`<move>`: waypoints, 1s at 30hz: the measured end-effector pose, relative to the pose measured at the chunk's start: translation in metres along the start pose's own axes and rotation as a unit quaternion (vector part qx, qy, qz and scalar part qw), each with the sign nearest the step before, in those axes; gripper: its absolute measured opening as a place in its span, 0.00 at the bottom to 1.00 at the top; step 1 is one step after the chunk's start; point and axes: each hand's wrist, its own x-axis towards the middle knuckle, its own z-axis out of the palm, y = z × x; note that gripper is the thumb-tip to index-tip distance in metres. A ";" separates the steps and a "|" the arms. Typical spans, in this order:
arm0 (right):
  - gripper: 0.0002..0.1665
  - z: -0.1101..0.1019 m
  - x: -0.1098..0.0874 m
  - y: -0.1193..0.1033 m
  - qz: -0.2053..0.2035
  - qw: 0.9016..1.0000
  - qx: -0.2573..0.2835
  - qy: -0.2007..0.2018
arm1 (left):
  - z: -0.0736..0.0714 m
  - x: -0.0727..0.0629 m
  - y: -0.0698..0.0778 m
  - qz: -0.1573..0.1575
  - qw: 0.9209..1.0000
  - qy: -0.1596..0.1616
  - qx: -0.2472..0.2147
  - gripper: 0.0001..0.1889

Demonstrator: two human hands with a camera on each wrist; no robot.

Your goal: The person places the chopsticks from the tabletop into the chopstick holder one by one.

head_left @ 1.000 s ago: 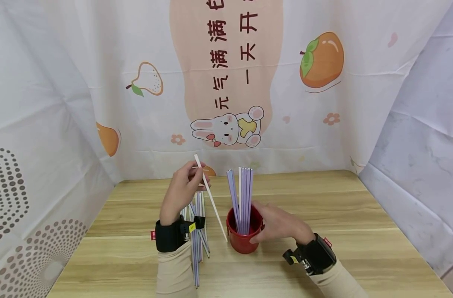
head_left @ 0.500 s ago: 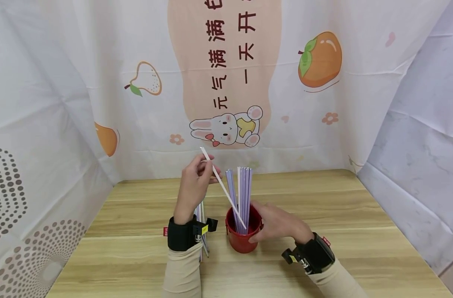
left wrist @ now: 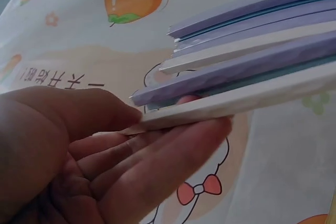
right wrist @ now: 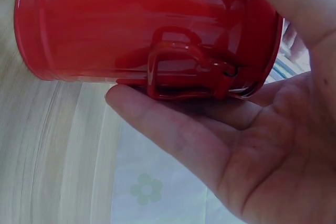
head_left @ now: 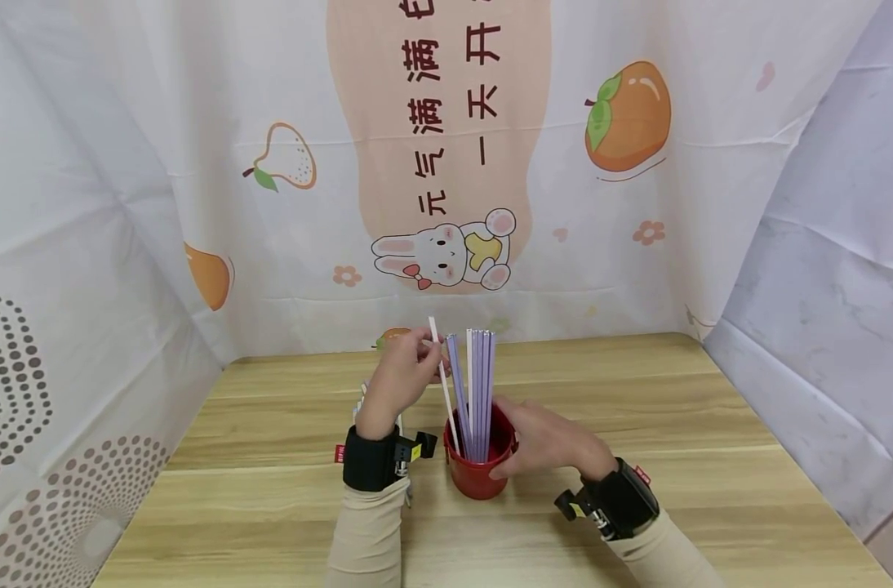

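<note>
My left hand (head_left: 402, 371) pinches a white pencil (head_left: 445, 388) near its upper end, between thumb and fingers. The pencil slants down, its lower end inside the rim of a small red bucket (head_left: 479, 483). Beside it several lavender and white pencils (head_left: 483, 384) stand upright in the bucket, leaning slightly apart. In the left wrist view the held white pencil (left wrist: 210, 106) runs alongside the faceted lavender ones. My right hand (head_left: 545, 441) grips the bucket from the right, thumb in front and fingers behind. The right wrist view shows the bucket's side loop (right wrist: 153, 72) against the fingers.
Under my left forearm more pencils (head_left: 358, 400) lie on the wooden table (head_left: 255, 506), mostly hidden by the hand and wrist strap. A printed curtain (head_left: 292, 245) hangs behind the table's far edge, with white cloth (head_left: 86, 204) at the left.
The left hand has carried the white pencil rightward to the bucket, then lowered it and tipped it steeper, so its lower end is inside. The right hand keeps holding the bucket.
</note>
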 end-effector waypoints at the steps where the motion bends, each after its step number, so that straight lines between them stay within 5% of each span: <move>1: 0.53 0.000 0.000 0.000 0.000 1.000 -0.001 0.000 | 0.001 0.000 0.000 -0.007 1.000 -0.009 0.005 0.11; 7: 0.54 0.000 0.001 0.002 0.000 1.000 -0.002 -0.003 | 0.005 -0.001 0.001 -0.041 0.997 -0.041 0.045 0.10; 15: 0.55 0.000 0.001 0.002 0.000 1.000 -0.003 -0.002 | -0.001 -0.002 -0.003 -0.048 0.995 -0.069 0.050 0.11; 23: 0.52 -0.001 0.001 -0.001 0.008 1.000 0.005 -0.007 | -0.040 -0.012 -0.018 -0.111 0.991 -0.064 0.044 0.16; 30: 0.51 -0.001 0.000 -0.002 0.013 1.000 0.002 -0.008 | -0.074 -0.028 -0.049 -0.207 0.975 -0.030 0.071 0.20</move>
